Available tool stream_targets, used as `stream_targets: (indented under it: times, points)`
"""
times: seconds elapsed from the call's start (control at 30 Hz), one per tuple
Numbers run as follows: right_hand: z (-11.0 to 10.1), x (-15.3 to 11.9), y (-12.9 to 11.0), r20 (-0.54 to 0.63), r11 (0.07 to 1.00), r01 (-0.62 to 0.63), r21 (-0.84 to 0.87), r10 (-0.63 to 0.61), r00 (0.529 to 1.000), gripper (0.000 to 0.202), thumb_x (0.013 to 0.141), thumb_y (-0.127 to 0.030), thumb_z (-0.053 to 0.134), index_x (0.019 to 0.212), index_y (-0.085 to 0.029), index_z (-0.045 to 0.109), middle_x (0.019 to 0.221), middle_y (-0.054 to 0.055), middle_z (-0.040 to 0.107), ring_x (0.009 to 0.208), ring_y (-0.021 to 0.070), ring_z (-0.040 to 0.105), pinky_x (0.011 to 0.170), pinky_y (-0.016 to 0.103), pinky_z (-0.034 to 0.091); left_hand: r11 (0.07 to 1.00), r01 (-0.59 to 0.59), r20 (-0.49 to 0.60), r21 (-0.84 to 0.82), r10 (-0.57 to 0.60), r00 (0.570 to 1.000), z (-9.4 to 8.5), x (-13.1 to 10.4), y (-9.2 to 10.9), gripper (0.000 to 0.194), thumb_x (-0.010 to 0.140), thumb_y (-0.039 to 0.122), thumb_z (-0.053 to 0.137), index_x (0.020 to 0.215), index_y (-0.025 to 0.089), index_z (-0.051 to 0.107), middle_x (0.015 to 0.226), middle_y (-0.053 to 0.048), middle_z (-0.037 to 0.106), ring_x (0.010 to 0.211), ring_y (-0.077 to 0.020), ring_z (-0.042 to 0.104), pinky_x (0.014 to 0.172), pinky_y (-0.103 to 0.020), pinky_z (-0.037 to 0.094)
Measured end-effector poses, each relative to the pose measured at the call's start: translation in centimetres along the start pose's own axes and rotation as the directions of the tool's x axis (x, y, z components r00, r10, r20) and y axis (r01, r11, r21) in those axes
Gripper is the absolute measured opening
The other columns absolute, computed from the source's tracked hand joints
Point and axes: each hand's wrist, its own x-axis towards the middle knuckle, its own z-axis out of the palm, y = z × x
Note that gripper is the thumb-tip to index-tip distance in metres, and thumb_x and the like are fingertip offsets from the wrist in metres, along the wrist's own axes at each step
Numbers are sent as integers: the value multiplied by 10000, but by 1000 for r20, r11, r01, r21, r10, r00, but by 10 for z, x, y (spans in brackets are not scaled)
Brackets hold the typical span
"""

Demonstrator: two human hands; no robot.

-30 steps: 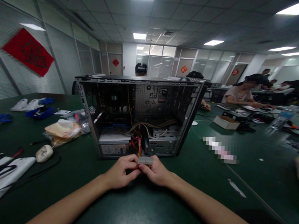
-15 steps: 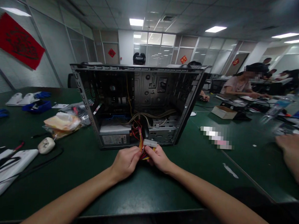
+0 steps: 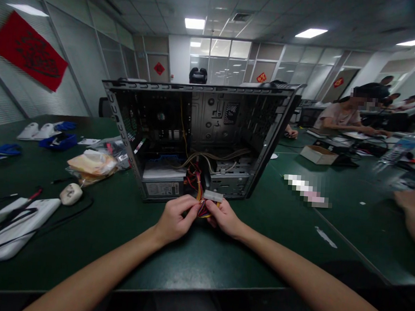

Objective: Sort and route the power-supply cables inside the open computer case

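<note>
An open computer case (image 3: 204,88) stands on the green table with its inside facing me. From beside the power supply (image 3: 162,188) at its lower left, a bundle of coloured power cables (image 3: 200,185) comes out to the front. My right hand (image 3: 225,218) is closed on the looped cables, with a white connector (image 3: 213,196) sticking up over its fingers. Thumb and forefinger of my left hand (image 3: 176,219) pinch the cables just left of it. The exact spot pinched is partly hidden by the fingers.
On the left lie a white power strip (image 3: 20,233) with black cords, a white mouse-like object (image 3: 71,194), a plastic bag (image 3: 93,165) and blue-and-white gloves (image 3: 59,139). A co-worker's hand (image 3: 413,210) rests at the right; a small box (image 3: 318,155) stands farther back.
The view has shifted slightly, so everything sits a little to the right. My left fingers have changed their pinch on the cables, with the thumb now farther from the curled fingers.
</note>
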Motion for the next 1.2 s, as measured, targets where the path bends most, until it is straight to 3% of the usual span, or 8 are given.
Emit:
stream_targets:
  times: [0.37, 0.5, 0.67, 1.07, 1.2]
  points:
    - [-3, 0, 0, -8, 996, 23, -89, -24, 1000, 532, 892, -661, 481, 761, -149, 543, 498, -41, 478, 359, 60, 400, 339, 164, 315, 996, -24, -54, 81, 29, 998, -2, 4, -1, 160, 916, 173, 550, 825, 137, 677, 764, -67, 689, 692, -152, 639, 665, -254, 509]
    - [-3, -1, 0, -9, 999, 13, -49, -13, 1000, 536, 880, -676, 483, 787, -151, 542, 510, -45, 478, 357, 62, 398, 337, 169, 318, 999, 7, -12, 37, -7, 1000, 3, 3, 2, 155, 922, 194, 560, 838, 144, 680, 780, -68, 698, 711, -155, 645, 675, -259, 514]
    - [-3, -2, 0, 1, 999, 12, -47, -12, 1000, 549, 874, -685, 489, 781, -147, 548, 516, -46, 471, 366, 58, 400, 344, 165, 326, 999, 52, -50, 4, -52, 997, 6, 5, 7, 140, 909, 206, 589, 847, 139, 695, 777, -74, 701, 691, -157, 648, 657, -266, 513]
    - [-2, 0, 1, 15, 1000, 1, -29, -1, 1000, 543, 879, -680, 486, 753, -154, 523, 521, -42, 489, 363, 55, 402, 349, 167, 334, 1000, 20, -124, -14, -22, 992, 1, 5, 5, 138, 898, 204, 586, 823, 157, 692, 799, -71, 700, 726, -164, 654, 684, -278, 528]
    - [-2, -1, 2, 22, 1000, -25, -9, 25, 999, 550, 864, -694, 496, 764, -154, 514, 512, -49, 476, 362, 58, 399, 352, 173, 334, 999, 48, -106, -20, -50, 993, 2, 5, 3, 134, 892, 198, 590, 801, 153, 678, 776, -60, 679, 699, -154, 636, 661, -266, 513]
